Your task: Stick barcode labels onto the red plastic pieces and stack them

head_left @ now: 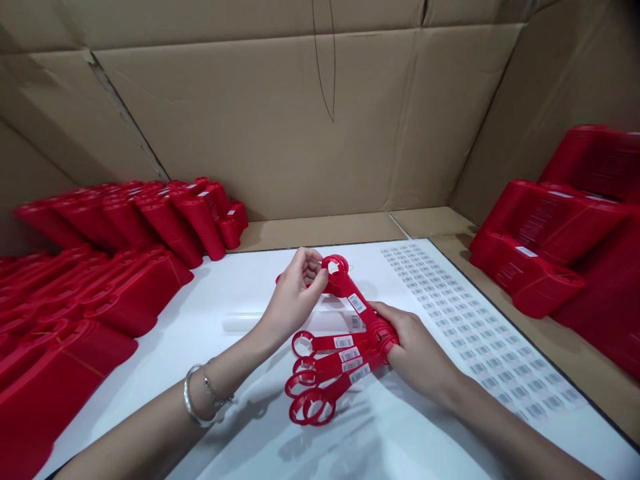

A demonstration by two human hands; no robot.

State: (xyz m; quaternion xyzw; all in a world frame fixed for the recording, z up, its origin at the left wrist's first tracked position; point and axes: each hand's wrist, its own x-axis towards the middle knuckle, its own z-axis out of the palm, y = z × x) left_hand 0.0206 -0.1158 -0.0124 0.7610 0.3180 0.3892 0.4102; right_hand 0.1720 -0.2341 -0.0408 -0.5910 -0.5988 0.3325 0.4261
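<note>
My right hand (417, 343) is closed around the gathered ends of several red ring-ended plastic pieces (345, 341), which fan out leftward above the table. Each has a flat stem with a white barcode label and an open ring at its far end. One labelled piece (356, 301) points up and away from the fan. At its ring, my left hand (303, 283) is closed, thumb against the red plastic, fingers curled. More red plastic shows behind those fingers, partly hidden. A thin, light-coloured loop, perhaps a rubber band, shows beside the ring.
Stacks of nested red pieces (125, 293) fill the left side. Other red bundles (530, 267) are piled at right. A sheet of barcode labels (470, 320) lies on the white table (210, 373). Behind the hands is a whitish roll (245, 322). Cardboard walls (260, 120) enclose the back.
</note>
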